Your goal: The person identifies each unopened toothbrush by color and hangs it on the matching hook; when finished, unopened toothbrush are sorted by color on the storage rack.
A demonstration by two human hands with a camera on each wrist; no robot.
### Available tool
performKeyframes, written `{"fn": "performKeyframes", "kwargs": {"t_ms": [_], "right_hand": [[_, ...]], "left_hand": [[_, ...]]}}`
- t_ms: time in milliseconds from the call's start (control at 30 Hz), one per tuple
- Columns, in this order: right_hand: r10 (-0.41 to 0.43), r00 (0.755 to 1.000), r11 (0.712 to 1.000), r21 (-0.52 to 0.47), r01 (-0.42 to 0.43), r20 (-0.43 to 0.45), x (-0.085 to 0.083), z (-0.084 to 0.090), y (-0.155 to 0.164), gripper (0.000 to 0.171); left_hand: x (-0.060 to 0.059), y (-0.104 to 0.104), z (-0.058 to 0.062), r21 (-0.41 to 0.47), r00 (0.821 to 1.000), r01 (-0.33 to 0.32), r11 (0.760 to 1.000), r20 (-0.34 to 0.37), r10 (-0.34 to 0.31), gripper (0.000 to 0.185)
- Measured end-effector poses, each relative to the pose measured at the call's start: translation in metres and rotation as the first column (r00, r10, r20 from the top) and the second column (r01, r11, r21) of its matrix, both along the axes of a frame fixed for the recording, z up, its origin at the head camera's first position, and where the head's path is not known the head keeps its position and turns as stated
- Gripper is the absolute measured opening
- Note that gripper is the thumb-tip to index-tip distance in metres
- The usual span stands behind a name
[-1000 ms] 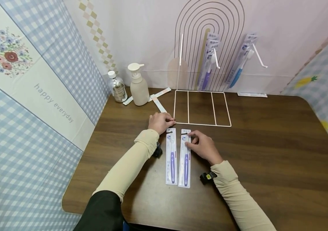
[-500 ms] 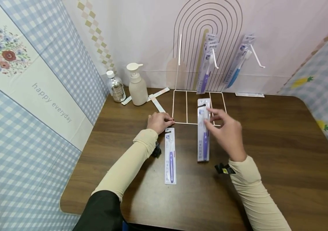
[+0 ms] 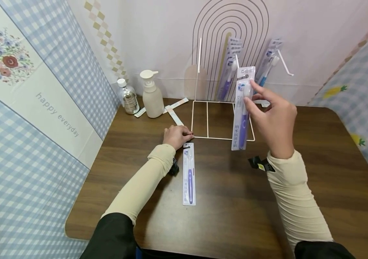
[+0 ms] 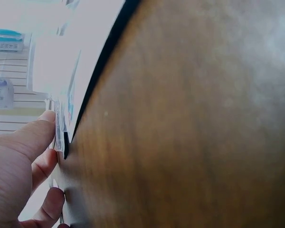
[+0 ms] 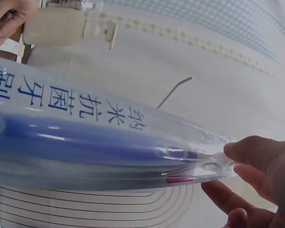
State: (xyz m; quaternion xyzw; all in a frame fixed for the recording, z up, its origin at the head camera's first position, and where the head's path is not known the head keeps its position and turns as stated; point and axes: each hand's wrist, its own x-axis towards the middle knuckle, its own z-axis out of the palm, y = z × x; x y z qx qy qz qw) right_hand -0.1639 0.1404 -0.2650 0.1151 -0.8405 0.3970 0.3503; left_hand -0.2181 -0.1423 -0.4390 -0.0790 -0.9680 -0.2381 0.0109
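Note:
My right hand (image 3: 276, 118) pinches a packaged purple toothbrush (image 3: 241, 124) near its top, between thumb and fingers. The pack hangs upright above the white wire display rack (image 3: 216, 138), overlapping its front right base and the middle hook in the head view. The right wrist view shows the pack (image 5: 85, 142) close up, with blue lettering. My left hand (image 3: 174, 136) holds the front left corner of the rack's base, fingers curled at the wire. Just in front of it, another packaged purple toothbrush (image 3: 188, 180) lies flat on the table.
More packaged toothbrushes, purple ones (image 3: 226, 77) and blue ones (image 3: 269, 64), hang on the middle and right hooks. The left hook (image 3: 199, 55) sticks out bare. A pump bottle (image 3: 152, 99), a clear bottle (image 3: 128, 99) and flat paper strips (image 3: 174, 115) are at the back left.
My right hand has picked the right-hand toothbrush pack off the table and raised it forward and right toward the middle hook. The left hand stays at the rack's corner.

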Motion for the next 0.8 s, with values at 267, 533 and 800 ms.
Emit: {"fn": "performKeyframes", "kwargs": {"t_ms": [267,533,800], "right_hand": [[0.007,0.998,0.999,-0.043,-0.004,0.064,-0.024,-0.011,-0.014,0.040],[-0.027,0.995,0.995,-0.091,0.035,0.092,-0.070,-0.024,-0.025,0.037],[-0.075,0.993,0.990,-0.109,0.084,0.087,-0.103,-0.033,-0.028,0.036]], "left_hand": [[0.000,-0.002,-0.001,0.006,1.000,-0.008,1.000,0.004,0.008,0.020],[0.000,-0.001,-0.001,-0.001,1.000,-0.007,1.000,0.004,0.007,0.020],[0.000,0.000,0.000,-0.011,1.000,-0.008,1.000,0.005,0.008,0.020]]}}
